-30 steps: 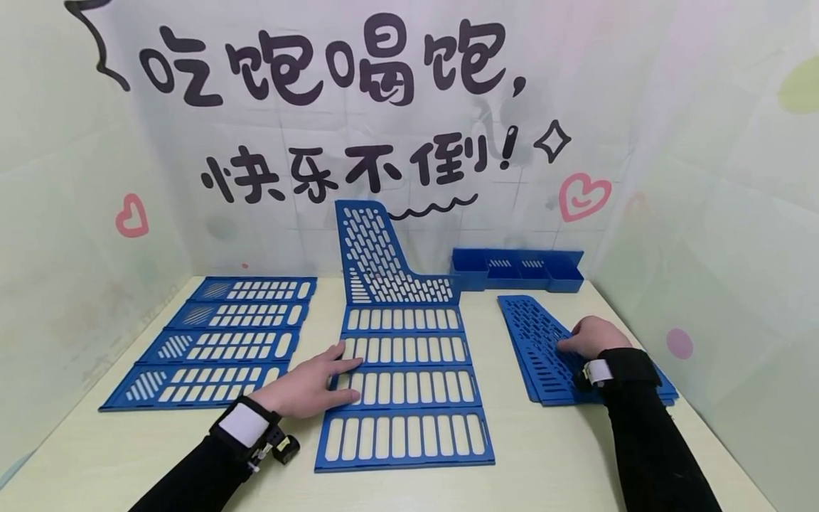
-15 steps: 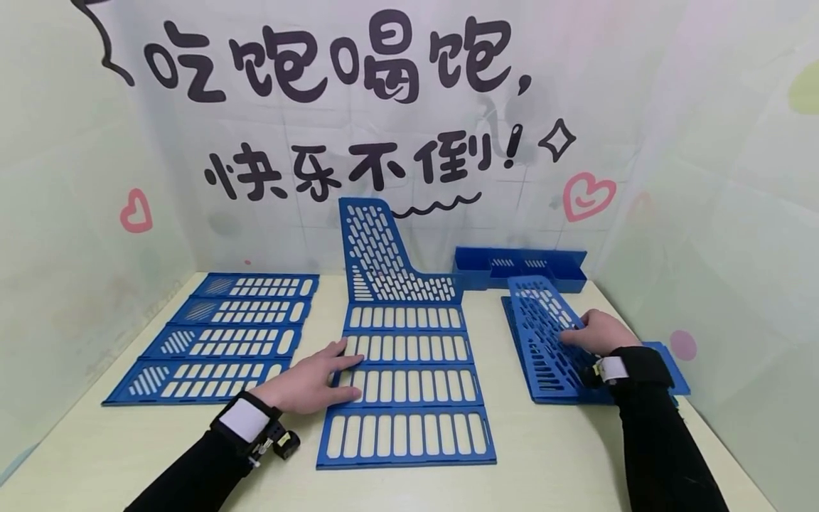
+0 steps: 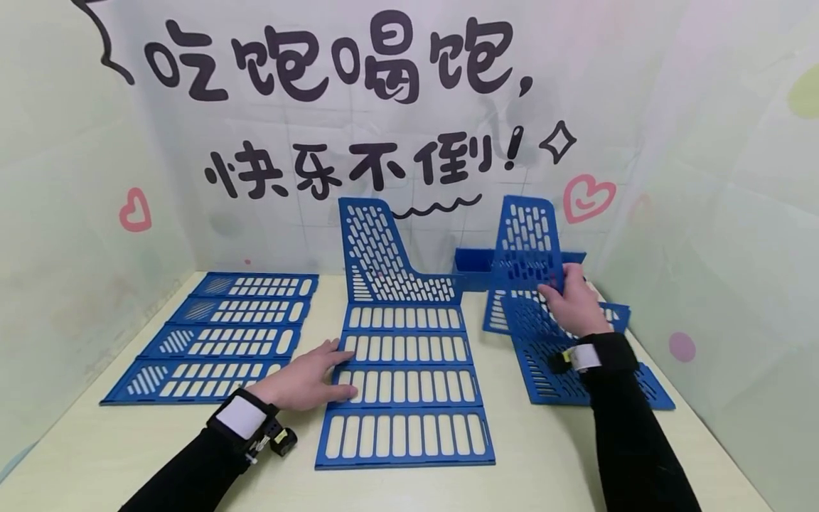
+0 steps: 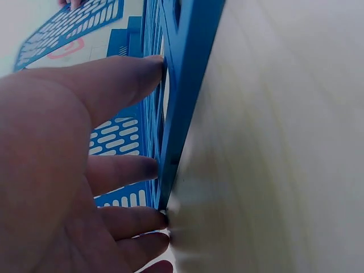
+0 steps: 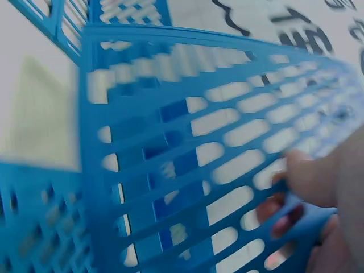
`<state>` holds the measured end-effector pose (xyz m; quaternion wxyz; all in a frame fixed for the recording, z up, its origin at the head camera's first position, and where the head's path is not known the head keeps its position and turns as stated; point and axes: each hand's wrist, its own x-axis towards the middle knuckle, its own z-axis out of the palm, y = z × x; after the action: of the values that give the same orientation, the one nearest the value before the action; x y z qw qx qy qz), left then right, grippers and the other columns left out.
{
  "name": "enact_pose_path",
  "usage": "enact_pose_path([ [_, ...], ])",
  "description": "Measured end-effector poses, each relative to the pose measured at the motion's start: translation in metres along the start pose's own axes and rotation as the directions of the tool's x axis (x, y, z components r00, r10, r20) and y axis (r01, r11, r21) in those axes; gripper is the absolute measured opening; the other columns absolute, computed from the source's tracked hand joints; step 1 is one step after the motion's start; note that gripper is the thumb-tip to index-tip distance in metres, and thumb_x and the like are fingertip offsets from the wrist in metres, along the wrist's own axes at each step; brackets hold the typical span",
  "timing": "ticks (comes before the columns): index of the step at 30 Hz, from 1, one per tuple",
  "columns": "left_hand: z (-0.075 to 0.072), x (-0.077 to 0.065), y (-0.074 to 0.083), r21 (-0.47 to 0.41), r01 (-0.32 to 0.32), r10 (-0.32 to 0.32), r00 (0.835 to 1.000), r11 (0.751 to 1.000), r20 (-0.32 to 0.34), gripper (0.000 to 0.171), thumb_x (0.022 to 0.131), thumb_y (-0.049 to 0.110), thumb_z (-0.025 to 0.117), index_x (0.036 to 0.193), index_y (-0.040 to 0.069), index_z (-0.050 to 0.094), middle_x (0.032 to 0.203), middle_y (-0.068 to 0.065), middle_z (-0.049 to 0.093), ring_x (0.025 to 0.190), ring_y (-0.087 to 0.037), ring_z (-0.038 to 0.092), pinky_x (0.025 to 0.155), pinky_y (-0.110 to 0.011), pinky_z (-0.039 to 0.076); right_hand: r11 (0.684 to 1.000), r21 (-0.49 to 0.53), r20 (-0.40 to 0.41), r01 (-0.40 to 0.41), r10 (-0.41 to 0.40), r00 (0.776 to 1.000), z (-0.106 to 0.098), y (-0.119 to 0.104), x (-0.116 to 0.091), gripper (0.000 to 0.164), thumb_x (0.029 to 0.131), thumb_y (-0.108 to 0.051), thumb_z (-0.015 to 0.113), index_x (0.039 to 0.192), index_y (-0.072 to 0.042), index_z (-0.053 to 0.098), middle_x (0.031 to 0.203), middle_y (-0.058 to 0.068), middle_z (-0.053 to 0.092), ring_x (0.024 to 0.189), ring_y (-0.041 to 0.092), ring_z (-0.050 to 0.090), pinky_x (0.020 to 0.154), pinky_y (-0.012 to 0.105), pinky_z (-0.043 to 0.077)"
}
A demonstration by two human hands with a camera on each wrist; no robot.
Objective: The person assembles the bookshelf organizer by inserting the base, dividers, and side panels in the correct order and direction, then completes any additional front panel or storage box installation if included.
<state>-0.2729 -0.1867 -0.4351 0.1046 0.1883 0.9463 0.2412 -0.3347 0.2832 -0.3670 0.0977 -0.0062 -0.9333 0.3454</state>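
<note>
My left hand (image 3: 303, 377) rests at the left edge of the middle row of blue slotted panels (image 3: 409, 387), its fingers extended onto them. In the left wrist view the fingertips touch the blue panel edge (image 4: 190, 85). At the far end of that row stands an upright L-shaped perforated side panel (image 3: 371, 252). My right hand (image 3: 572, 302) pinches another perforated side panel (image 3: 527, 220), raised and tilted upright; the thumb shows against it in the right wrist view. Below lie more blue perforated side panels (image 3: 544, 370), partly hidden by the right arm.
Several blue grid panels (image 3: 217, 348) lie in a row on the left of the pale table (image 3: 409, 491). A blue compartment tray (image 3: 473, 259) stands at the back right, partly behind the raised panel. A printed cloth (image 3: 384, 121) hangs behind the table.
My right hand has lifted a side panel off the right stack, raising it and moving it left and away from me. The left hand stays nearly in place.
</note>
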Motion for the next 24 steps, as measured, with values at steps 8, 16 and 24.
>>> enact_pose_path([
  [8,-0.001,-0.002,-0.001,-0.031,0.018,-0.017,1.0,0.999,0.023,0.083,0.091,0.054,0.071,0.155,0.009,0.043,0.168,-0.023,0.02,0.154,-0.047,0.019,0.119,-0.066,0.026,0.984,-0.026,-0.091,0.177,-0.178,0.98,0.04,-0.014,0.01,0.032,0.109,-0.021,0.048,0.127,0.0,0.031,0.106,0.021,0.054,0.103,0.041,0.053,0.109,0.06,0.016],
  [16,-0.002,-0.002,-0.001,-0.018,0.015,-0.014,1.0,1.0,0.019,0.082,0.091,0.053,0.072,0.154,0.009,0.044,0.167,-0.024,0.021,0.153,-0.047,0.02,0.119,-0.065,0.028,0.98,-0.044,-0.026,0.196,-0.197,0.98,0.047,-0.009,0.012,0.031,0.11,-0.021,0.046,0.127,-0.001,0.03,0.107,0.018,0.054,0.099,0.037,0.055,0.108,0.055,0.016],
  [24,-0.002,-0.002,-0.002,-0.03,0.014,-0.013,1.0,0.999,0.012,0.089,0.09,0.054,0.072,0.157,0.006,0.038,0.167,-0.024,0.02,0.154,-0.047,0.018,0.12,-0.066,0.025,0.966,-0.144,0.111,0.213,-0.198,0.974,0.03,-0.004,0.007,0.041,0.107,-0.019,0.055,0.136,-0.003,0.031,0.125,0.022,0.059,0.118,0.041,0.057,0.116,0.059,0.015],
])
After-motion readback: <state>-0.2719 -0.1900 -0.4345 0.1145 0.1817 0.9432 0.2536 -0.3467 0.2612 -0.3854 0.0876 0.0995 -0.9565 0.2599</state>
